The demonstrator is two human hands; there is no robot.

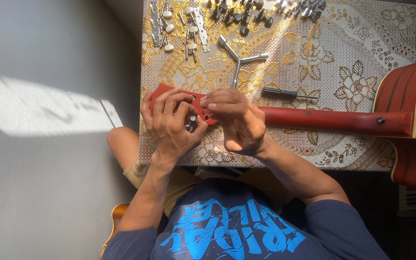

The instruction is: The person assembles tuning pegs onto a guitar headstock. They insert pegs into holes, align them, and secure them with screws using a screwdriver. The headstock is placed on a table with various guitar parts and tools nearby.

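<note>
At centre frame, my left hand (172, 126) pinches a small metal tuner (190, 123) against the red headstock (169, 94); my right hand (234, 120) pinches there too.

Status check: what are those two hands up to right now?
Left hand gripping red guitar headstock, pinching a small metal tuner part. Right hand fingers at the same spot. Three-armed wrench lies beyond, clear.

Home guitar-repair spot: floral tablecloth (362, 43), tuning machines (179, 24), three-way wrench (240, 58), red guitar (410, 120).
</note>
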